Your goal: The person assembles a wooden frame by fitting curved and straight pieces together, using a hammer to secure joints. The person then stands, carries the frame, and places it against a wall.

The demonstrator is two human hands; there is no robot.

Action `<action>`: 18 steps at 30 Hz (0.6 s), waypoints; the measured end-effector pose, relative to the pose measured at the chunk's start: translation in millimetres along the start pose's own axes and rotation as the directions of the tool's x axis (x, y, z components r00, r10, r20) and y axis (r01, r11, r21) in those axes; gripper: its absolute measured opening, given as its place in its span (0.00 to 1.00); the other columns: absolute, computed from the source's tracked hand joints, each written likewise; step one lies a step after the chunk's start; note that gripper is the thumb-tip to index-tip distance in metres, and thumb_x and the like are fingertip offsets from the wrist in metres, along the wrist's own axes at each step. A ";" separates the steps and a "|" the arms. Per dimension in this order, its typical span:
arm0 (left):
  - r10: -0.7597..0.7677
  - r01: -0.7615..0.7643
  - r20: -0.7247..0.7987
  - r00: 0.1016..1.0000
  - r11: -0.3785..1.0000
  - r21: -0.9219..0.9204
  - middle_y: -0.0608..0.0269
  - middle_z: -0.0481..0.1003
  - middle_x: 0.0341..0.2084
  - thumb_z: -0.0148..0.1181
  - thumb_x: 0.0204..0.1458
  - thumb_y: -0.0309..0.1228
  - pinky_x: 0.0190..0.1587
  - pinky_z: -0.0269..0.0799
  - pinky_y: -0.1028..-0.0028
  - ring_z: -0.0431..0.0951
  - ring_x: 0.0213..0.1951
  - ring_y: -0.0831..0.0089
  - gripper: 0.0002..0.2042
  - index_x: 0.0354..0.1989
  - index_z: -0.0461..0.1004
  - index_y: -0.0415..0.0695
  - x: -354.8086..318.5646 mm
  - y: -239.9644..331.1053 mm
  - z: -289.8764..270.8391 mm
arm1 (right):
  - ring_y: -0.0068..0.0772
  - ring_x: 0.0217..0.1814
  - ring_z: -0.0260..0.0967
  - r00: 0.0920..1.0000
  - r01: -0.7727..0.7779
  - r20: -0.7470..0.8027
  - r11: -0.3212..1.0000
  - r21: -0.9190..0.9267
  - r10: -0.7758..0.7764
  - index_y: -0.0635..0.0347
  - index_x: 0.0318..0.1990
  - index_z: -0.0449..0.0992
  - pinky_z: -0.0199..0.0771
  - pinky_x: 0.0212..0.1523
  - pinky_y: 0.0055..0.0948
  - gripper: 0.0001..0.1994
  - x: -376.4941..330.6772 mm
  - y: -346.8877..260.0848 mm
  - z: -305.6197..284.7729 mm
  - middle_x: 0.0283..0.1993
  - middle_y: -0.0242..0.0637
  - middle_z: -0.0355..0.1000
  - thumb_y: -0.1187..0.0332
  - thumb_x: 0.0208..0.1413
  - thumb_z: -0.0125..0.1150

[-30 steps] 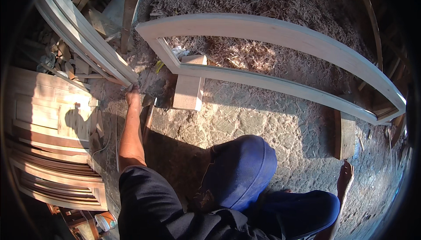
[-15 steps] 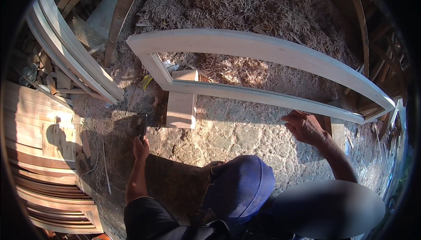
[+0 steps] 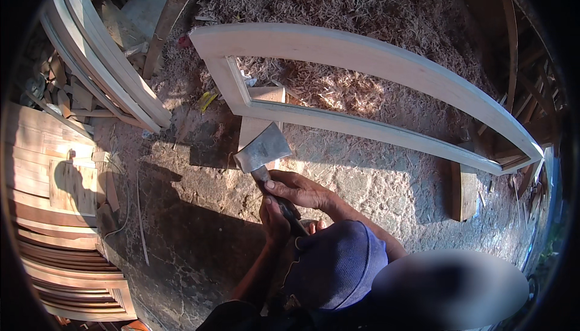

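Hatchet [image 3: 263,149] sits low-centre, broad grey blade raised just in front of the pale wooden block [image 3: 261,126] propping the arched wooden frame [image 3: 362,59]; both hands clamp its handle, right hand [image 3: 297,189] nearer the blade, left hand [image 3: 275,222] just behind. Frame spans a sawdust-strewn stone floor [image 3: 374,180], shavings pile [image 3: 338,4] beyond it. Stacked curved frames [image 3: 103,59] lean at left, above panelled doors [image 3: 54,210].

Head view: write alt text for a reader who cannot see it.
Both hands, left hand and right hand, grip a hatchet beside a curved wooden frame propped on a wood block, over a wood-shaving-strewn floor.
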State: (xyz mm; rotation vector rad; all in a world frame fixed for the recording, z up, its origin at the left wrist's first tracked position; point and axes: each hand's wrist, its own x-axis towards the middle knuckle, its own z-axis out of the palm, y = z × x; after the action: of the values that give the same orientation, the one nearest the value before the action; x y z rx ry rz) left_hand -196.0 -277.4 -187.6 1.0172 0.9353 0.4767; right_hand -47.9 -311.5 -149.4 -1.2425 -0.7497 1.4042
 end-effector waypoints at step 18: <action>0.683 -0.702 0.164 0.712 0.696 0.149 0.53 0.76 0.50 0.34 0.65 0.67 0.59 0.67 0.63 0.74 0.51 0.66 0.41 0.58 0.72 0.37 302.4 237.1 -2.7 | 0.70 0.41 0.73 0.740 0.002 -0.419 0.624 -0.781 -0.526 0.63 0.64 0.56 0.77 0.39 0.58 0.24 21.7 19.0 -39.9 0.50 0.59 0.69 0.65 0.65 0.53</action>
State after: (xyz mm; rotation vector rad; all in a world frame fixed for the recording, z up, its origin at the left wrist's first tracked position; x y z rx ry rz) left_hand -17.7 54.3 -111.2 1.5767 0.4779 0.9723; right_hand -13.4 -302.6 -183.4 -1.9815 -1.0254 0.2882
